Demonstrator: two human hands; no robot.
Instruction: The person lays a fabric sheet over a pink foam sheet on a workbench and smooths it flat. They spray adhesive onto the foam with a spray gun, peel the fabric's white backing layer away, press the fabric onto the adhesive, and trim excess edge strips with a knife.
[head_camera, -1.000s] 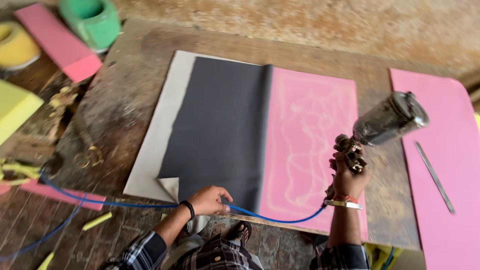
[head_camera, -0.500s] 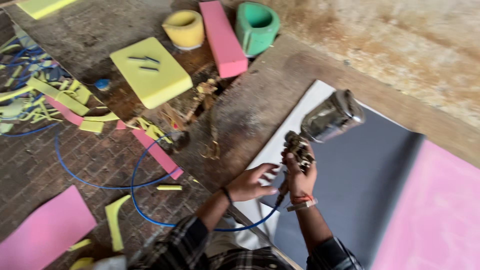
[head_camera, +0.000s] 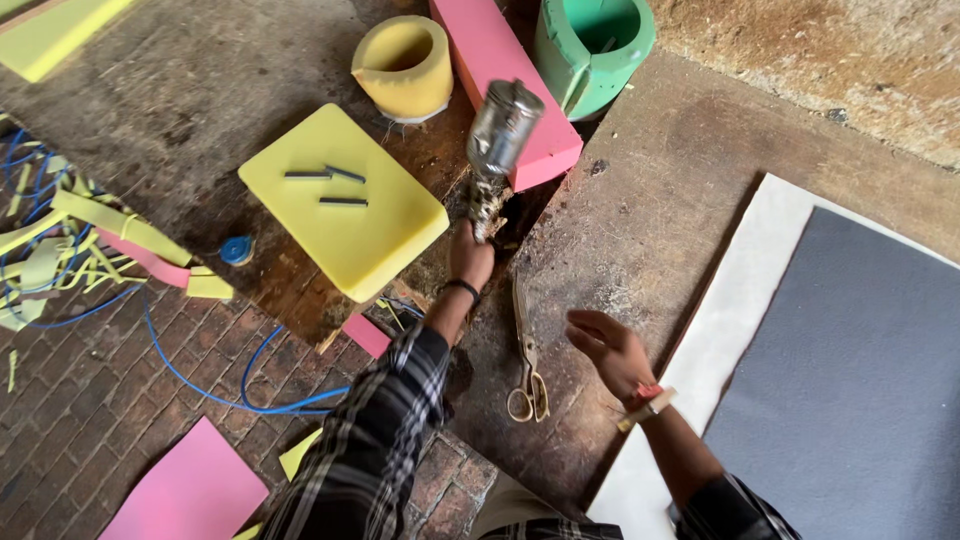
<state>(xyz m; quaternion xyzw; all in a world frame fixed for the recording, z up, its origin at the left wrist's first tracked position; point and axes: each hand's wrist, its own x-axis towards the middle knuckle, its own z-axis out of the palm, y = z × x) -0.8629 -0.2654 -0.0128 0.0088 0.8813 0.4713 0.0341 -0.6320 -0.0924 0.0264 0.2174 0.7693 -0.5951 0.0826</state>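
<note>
- Holding the spray gun (head_camera: 497, 155) upright, the left hand (head_camera: 470, 258) is seen closed around its grip, above the gap between yellow foam block (head_camera: 345, 205) and pink foam bar (head_camera: 503, 85).
- A steady, upright hold is judged best so the metal cup stays level.
- The right hand (head_camera: 610, 352) is spread open, empty, beside the scissors (head_camera: 527, 365).
- No packages, labels or signs are seen.

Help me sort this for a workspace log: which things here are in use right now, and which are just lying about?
In use:
left hand, holding the spray gun
right hand, open above the bench, beside the grey sheet

Lying about:
scissors
yellow foam block
pink foam bar
green foam tub
yellow foam tub
blue hose
</note>
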